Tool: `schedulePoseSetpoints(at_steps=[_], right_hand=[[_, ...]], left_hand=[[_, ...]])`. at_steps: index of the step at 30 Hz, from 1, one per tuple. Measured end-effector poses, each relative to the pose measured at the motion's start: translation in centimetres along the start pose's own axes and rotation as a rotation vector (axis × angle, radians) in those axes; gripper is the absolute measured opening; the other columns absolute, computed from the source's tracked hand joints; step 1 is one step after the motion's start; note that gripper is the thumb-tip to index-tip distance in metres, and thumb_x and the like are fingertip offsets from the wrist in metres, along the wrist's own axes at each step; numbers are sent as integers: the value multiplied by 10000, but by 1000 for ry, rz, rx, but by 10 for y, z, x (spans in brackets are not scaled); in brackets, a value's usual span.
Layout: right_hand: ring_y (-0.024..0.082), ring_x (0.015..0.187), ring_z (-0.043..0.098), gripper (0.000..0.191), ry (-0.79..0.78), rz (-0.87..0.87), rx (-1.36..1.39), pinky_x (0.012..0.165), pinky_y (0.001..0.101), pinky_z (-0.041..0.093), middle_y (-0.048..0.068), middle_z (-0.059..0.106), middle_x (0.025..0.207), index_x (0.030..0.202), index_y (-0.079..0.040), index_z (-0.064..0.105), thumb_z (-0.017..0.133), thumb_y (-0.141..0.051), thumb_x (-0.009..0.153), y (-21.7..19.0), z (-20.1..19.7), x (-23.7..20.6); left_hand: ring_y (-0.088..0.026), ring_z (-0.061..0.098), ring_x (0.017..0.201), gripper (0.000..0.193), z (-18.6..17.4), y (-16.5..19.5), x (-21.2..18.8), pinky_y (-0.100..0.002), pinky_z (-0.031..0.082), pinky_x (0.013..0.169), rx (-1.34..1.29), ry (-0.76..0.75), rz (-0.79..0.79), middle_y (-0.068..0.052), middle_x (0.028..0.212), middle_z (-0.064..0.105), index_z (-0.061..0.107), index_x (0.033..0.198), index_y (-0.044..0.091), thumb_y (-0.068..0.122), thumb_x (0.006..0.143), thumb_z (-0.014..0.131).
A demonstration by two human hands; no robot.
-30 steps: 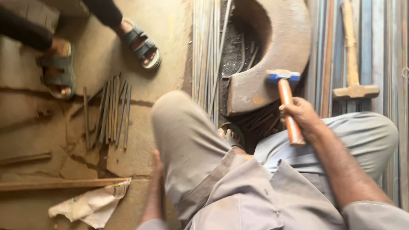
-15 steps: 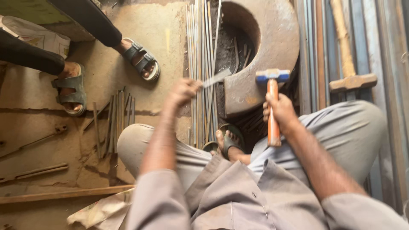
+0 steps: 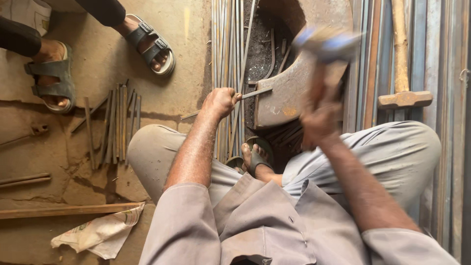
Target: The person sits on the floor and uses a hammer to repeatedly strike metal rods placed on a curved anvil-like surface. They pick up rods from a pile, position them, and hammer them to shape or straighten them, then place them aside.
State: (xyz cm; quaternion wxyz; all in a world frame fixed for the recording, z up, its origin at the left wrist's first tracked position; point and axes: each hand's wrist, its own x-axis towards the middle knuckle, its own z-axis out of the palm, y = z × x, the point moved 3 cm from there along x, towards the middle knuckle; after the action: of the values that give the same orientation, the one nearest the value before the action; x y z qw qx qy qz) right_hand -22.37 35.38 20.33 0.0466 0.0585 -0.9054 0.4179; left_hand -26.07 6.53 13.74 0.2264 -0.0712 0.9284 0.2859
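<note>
While our left hand pinches a thin metal strip by its near end, its far end lies flat on the top face of the anvil, the heavy rusty block with a rounded hollow that we take as our landmark. Our right hand is clenched around the wooden handle of a hammer, whose blue head hangs blurred above the anvil's right part, so we judge the step in hand to be hammering the strip on the anvil. The next move, as we read it, calls for a blow that lands on the strip's tip and not on bare iron, with the left grip firm and level so the strip does not skip, and the fingers well back from the anvil's edge. The strip looks short, narrow, flat and grey, roughly straight, slanting from the lower left up onto the anvil; whether it is already flattened we cannot tell. Left of the anvil runs a bundle of long rods on the floor, and further left a small heap of short cut strips. Right of the anvil lies a second hammer with a wooden handle. Far left of the anvil stand another person's sandalled feet.
</note>
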Motion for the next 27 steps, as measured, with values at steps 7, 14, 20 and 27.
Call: schedulePoseSetpoints(at_steps=[7, 14, 20, 27], right_hand=[[220, 534, 590, 261, -217, 224, 351, 432, 365, 507, 141, 597, 700, 1161, 49, 530, 595, -198, 1107, 18, 10, -15], [116, 634, 662, 331, 15, -249, 115, 515, 269, 565, 97, 629, 861, 1326, 5, 358, 521, -217, 1140, -7, 14, -3], [133, 520, 554, 397, -263, 360, 484, 425, 300, 469, 43, 566, 737, 1383, -108, 453, 599, -189, 1023, -15, 8, -12], [112, 611, 589, 410, -14, -125, 387, 522, 270, 534, 41, 600, 861, 1449, -76, 326, 562, -181, 1131, -43, -29, -9]], left_hand=[[-309, 715, 960, 387, -9, 2, -5, -488, 558, 858, -27, -10, -16, -158, 1009, 748, 764, 1001, 115, 467, 987, 605], [-265, 714, 912, 388, -3, -3, -2, -450, 606, 819, -147, -104, -120, -119, 987, 753, 763, 1030, 136, 468, 993, 566], [-263, 689, 924, 427, -12, 0, -6, -439, 585, 831, -242, -105, -81, -140, 990, 744, 752, 1021, 75, 482, 930, 659], [-304, 708, 949, 440, -2, 5, 1, -464, 553, 869, -42, -88, 48, -176, 1016, 746, 768, 1048, 100, 499, 977, 598]])
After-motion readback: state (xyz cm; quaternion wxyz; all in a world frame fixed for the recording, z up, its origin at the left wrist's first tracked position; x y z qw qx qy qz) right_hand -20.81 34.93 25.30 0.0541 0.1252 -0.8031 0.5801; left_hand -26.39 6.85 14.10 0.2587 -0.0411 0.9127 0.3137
